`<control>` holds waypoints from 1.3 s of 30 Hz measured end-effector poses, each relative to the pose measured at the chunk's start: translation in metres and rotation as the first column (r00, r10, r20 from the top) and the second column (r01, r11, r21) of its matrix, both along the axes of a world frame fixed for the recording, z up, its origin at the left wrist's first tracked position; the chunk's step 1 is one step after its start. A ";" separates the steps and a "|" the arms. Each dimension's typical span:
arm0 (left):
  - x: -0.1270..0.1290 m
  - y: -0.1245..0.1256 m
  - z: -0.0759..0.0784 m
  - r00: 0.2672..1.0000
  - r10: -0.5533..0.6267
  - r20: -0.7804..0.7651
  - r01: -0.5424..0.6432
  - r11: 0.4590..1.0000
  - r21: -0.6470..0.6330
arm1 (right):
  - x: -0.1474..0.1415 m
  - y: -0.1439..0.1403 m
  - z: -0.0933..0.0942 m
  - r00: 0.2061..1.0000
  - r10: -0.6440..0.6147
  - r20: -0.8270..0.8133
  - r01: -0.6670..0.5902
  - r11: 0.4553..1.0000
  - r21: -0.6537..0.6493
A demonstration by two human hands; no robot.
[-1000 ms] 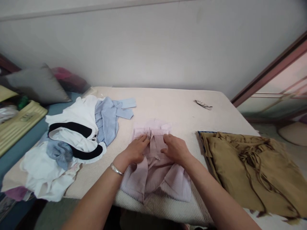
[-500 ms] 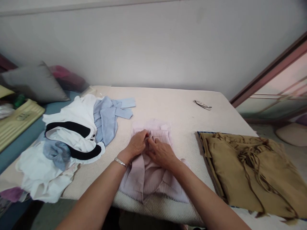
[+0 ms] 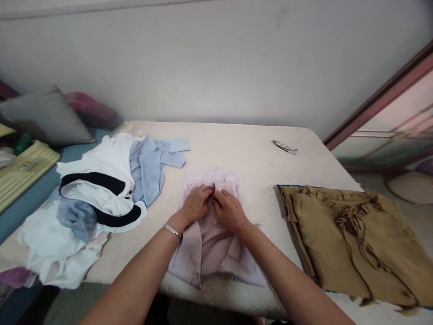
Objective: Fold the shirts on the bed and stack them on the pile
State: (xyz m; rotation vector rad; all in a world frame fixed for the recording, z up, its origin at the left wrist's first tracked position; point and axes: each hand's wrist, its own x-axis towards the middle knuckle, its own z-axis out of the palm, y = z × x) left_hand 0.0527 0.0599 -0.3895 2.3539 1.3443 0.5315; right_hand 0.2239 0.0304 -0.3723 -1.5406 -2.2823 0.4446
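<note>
Pinching the pink garment (image 3: pixel 214 255) between curled fingers, left hand (image 3: pixel 197 204) and right hand (image 3: pixel 230 212), apart a second ago, sit close.

The pinched part of the pale pink garment (image 3: pixel 214 253) is covered by the fingers (image 3: pixel 204 193). Both forearms (image 3: pixel 138 275) are cut off by the bottom edge, the brown drawstring garment (image 3: pixel 324 239) by the right, the grey cushion (image 3: pixel 43 119) by the left.

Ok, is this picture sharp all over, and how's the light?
Head view: soft light, no harsh glare; left hand, right hand and lilac garment fairly clear. Head view, left side: grey cushion and pink bundle look smeared; shadow under the table hides detail.
</note>
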 end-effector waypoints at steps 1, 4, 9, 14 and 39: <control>0.000 0.000 0.001 1.000 0.011 -0.002 -0.011 1.000 0.010 | 0.000 -0.001 0.001 1.000 0.022 0.020 -0.022 1.000 -0.012; 0.001 0.002 0.003 1.000 0.024 -0.015 -0.023 0.999 0.042 | -0.001 -0.003 0.003 0.992 0.093 0.083 -0.089 0.995 -0.053; 0.001 0.003 0.003 0.991 0.029 -0.131 -0.013 0.992 0.123 | -0.001 -0.005 0.005 0.985 0.156 0.079 -0.147 0.983 -0.113; -0.009 0.012 0.002 0.999 0.028 -0.031 -0.026 0.997 0.070 | 0.006 -0.004 0.011 0.980 0.196 0.039 -0.182 0.955 -0.233; -0.052 0.120 0.040 0.858 0.306 -0.412 -0.395 0.907 -0.148 | 0.070 0.142 0.016 0.937 -0.289 0.197 0.324 0.929 -0.178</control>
